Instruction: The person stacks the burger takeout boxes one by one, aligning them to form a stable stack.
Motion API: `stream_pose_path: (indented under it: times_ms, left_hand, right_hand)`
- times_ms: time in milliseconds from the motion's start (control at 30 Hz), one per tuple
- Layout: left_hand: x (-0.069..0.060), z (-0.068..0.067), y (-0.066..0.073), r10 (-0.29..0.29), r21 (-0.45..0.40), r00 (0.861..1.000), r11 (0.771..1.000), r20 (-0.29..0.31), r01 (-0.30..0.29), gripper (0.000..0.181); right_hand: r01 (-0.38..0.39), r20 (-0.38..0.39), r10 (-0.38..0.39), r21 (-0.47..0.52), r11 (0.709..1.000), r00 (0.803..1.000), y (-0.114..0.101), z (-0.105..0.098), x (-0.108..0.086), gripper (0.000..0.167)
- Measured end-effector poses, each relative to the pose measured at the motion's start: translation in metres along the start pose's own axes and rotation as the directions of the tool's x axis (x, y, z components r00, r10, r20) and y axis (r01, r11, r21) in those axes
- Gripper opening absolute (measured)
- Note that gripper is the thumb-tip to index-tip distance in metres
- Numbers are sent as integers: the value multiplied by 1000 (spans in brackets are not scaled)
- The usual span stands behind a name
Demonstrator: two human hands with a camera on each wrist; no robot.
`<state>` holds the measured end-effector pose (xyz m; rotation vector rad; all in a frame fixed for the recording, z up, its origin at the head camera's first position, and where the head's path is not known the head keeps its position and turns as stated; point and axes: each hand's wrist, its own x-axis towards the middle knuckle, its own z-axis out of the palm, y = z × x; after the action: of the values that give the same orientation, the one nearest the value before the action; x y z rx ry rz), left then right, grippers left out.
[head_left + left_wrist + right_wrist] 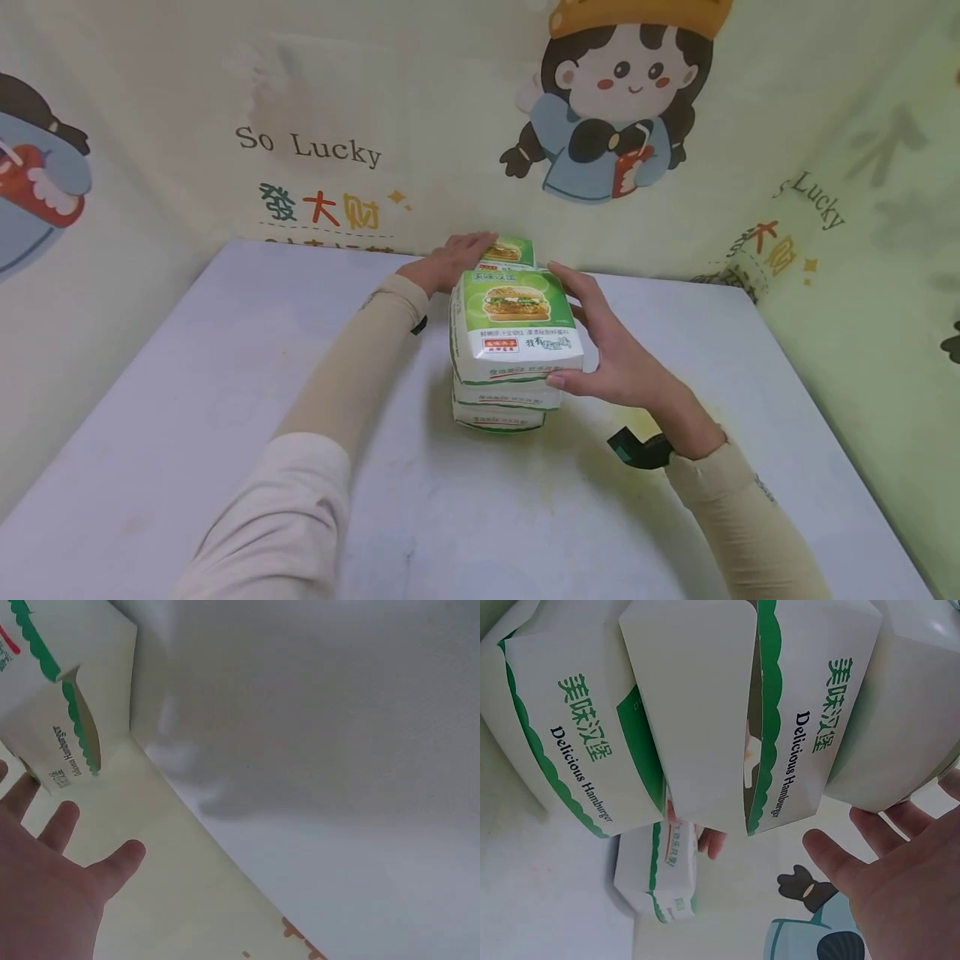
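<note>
Several white-and-green paper hamburger boxes stand on the table. In the head view my right hand (618,362) holds the top hamburger box (517,321) of the front stack, thumb at its near right corner and fingers along its far side. Under it sit a middle box (510,398) and a bottom box (498,418). Behind the stack, my left hand (452,260) is at the left of another hamburger box (516,247), mostly hidden by the front stack. The left wrist view shows the left hand's fingers (116,866) extended and spread beside a box (45,742).
The white table (262,500) meets a cloth backdrop (435,125) printed with cartoon girls and lettering, close behind the rear box. More printed cloth (892,275) rises on the right. A dark band (637,450) hangs at my right wrist.
</note>
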<state>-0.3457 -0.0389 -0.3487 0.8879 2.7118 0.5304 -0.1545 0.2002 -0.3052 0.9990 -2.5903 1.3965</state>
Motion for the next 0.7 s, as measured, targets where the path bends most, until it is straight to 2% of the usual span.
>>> stream_pose_path:
  times_ms: [167,300,533,700]
  left_hand:
    - [0,0,1,-15,76,999,997,-41,18,75]
    - [1,1,2,-19,85,999,996,-50,23,69]
    - [-1,4,1,-49,-61,999,997,5,49,71]
    - [-2,6,-2,-59,-137,998,989,-15,56,70]
  right_hand:
    - [9,6,-9,-5,1000,1000,1,1,1,112]
    - [6,3,-6,-6,1000,1000,0,0,1,112]
    - [-1,-1,1,-13,1000,1000,-3,0,0,114]
    - [-7,-4,7,-16,1000,1000,-4,1,0,114]
